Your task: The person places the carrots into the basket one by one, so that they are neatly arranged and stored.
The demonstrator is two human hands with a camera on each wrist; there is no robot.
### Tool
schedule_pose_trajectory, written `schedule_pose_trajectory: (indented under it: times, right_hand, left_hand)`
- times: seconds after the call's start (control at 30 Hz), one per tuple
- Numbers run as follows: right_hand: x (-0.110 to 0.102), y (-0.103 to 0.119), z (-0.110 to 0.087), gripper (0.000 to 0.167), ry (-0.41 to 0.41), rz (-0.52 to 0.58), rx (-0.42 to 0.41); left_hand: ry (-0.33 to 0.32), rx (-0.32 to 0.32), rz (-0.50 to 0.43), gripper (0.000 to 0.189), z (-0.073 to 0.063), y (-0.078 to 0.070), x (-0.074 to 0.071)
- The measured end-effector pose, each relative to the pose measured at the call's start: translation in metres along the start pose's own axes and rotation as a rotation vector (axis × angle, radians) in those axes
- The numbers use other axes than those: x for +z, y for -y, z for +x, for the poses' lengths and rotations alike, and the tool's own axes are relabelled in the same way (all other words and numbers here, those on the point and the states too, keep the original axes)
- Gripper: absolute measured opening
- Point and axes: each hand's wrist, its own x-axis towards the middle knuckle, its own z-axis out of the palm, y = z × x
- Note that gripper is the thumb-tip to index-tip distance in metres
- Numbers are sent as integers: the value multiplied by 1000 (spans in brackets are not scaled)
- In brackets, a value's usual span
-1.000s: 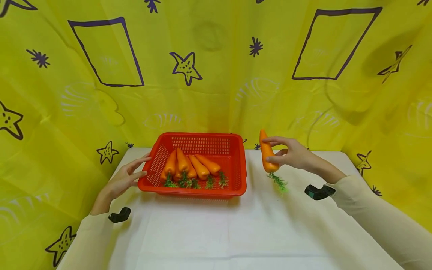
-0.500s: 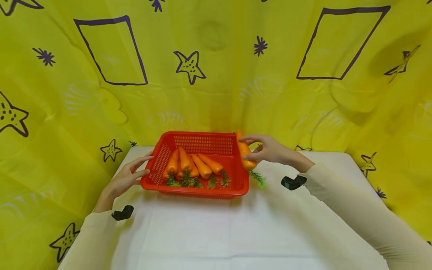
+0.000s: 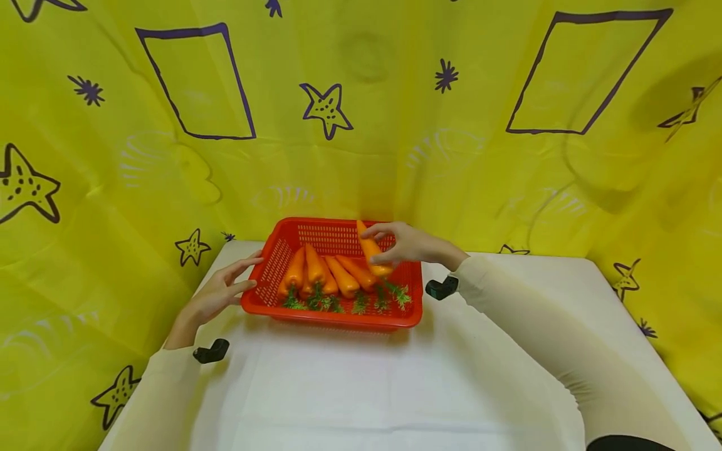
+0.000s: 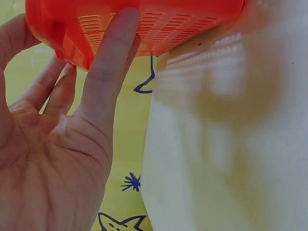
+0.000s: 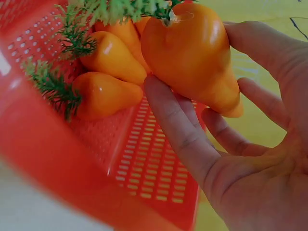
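Note:
In the head view my right hand (image 3: 410, 243) pinches an orange carrot (image 3: 369, 247) with a green leafy top, between thumb and fingers. It hangs tilted over the right part of a red plastic basket (image 3: 338, 319), tip up and away, leaves toward me. The right wrist view shows that carrot (image 5: 187, 57) close up, with fingertips against its sides. Several more carrots (image 3: 343, 279) lie in the basket, leaves toward its near side. My left hand (image 3: 217, 295) touches the basket's left side; in the left wrist view its fairly straight fingers (image 4: 108, 67) rest against the slotted outer wall.
The basket stands on a table with a white cloth (image 3: 338, 382), near its back edge. A yellow curtain (image 3: 383, 144) with drawn stars and frames surrounds the table at the back and sides. A black wrist camera (image 3: 442, 288) sits at the right sleeve.
My right hand has carried the carrot leftward, from beside the basket, past its right rim, to above its inside. My left hand has stayed at the basket's left side.

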Motion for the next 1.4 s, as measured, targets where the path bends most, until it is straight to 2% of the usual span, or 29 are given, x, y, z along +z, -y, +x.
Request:
schedule_pose_trajectory:
  times: [0.17,0.33,0.57,0.87,1.23,1.4]
  right_hand:
    - [10,0,22,64,40,-10,1]
    - [22,0,43,64,59,39,22]
    - [38,-12,71,60,118,95,50]
    - [45,-21,98,57,177,136,99]
    - [53,-21,114,60,203,158,175]
    - [57,-20,117,61,207,145,181]
  left_hand:
    - [-1,-7,-7,55,1,1,0]
    - [-3,-8,-2,55,1,1,0]
    - [-7,-10,-12,54,1,3,0]
    - [-16,-13,-8,53,1,1,-1]
    - [-12,-11,-20,54,1,0,1]
    - [-15,-18,-17,55,0,-1,0]
